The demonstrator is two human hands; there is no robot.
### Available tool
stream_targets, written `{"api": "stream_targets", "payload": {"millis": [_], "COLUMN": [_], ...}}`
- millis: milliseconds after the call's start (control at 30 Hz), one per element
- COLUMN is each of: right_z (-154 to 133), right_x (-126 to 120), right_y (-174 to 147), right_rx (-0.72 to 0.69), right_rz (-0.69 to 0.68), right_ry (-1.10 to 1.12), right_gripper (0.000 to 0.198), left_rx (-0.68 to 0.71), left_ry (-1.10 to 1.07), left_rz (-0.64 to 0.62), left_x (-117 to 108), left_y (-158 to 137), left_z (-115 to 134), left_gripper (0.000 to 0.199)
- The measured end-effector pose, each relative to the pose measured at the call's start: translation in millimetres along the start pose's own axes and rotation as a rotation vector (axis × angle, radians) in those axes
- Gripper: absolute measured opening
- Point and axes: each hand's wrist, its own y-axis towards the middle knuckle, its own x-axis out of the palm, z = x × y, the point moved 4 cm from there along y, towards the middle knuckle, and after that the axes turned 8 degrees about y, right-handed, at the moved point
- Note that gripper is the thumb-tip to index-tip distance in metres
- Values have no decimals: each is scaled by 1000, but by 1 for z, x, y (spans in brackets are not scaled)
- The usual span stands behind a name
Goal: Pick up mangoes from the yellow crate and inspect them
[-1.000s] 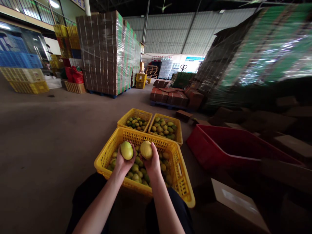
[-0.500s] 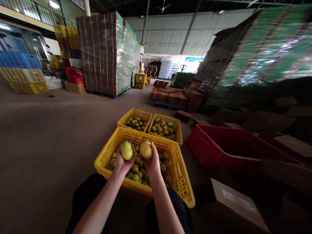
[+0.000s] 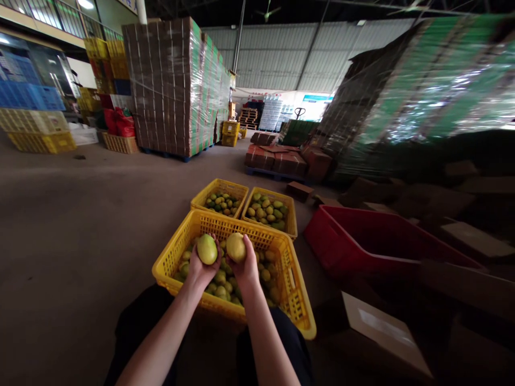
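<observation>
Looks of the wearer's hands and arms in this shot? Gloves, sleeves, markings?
Left hand and right hand: no gloves. Left forearm and right forearm: no sleeves in view, no watch, bands, cables or clear markings. Rings: can't tell, fingers partly hidden. Dark cloth covers the legs below.

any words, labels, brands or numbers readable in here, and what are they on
Nothing reads clearly enough to quote.
Sign by the balcony, top left: characters cut off by the picture's edge, not readable.
Blue banner at the back: any lettering is too small and blurred.
Green-yellow fruit in the left hand and yellow fruit in the right hand: no lettering visible.
Front crate: none visible.
</observation>
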Motion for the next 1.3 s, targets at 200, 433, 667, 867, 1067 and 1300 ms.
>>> {"api": "stream_targets", "payload": {"millis": [200,433,667,867,1067,1300], "right_z": [-2,-3,6,9,13,4], "right_x": [-1,5,15,14,14,13], "right_y": [-2,-6,-17,-11,-8,-12], "right_rx": [-18,-140,-210,-210,-11,86], "right_rz": [-1,-131,-323,-320,-242,-247], "right_ry": [32,-4,-192,-160,-50,74], "right_gripper": [38,31,24,31,43,27], "left_rx": [-10,138,395,355,119,23], "left_ry": [-37,171,442,484,354,422], "left_rz": [0,142,-25,-77,-5,28], "left_x": [3,9,19,20,14,12], "left_y": [-3,-7,-11,-10,-7,-9], "left_z": [4,11,28,33,25,28], "left_gripper": [26,26,35,38,46,30]}}
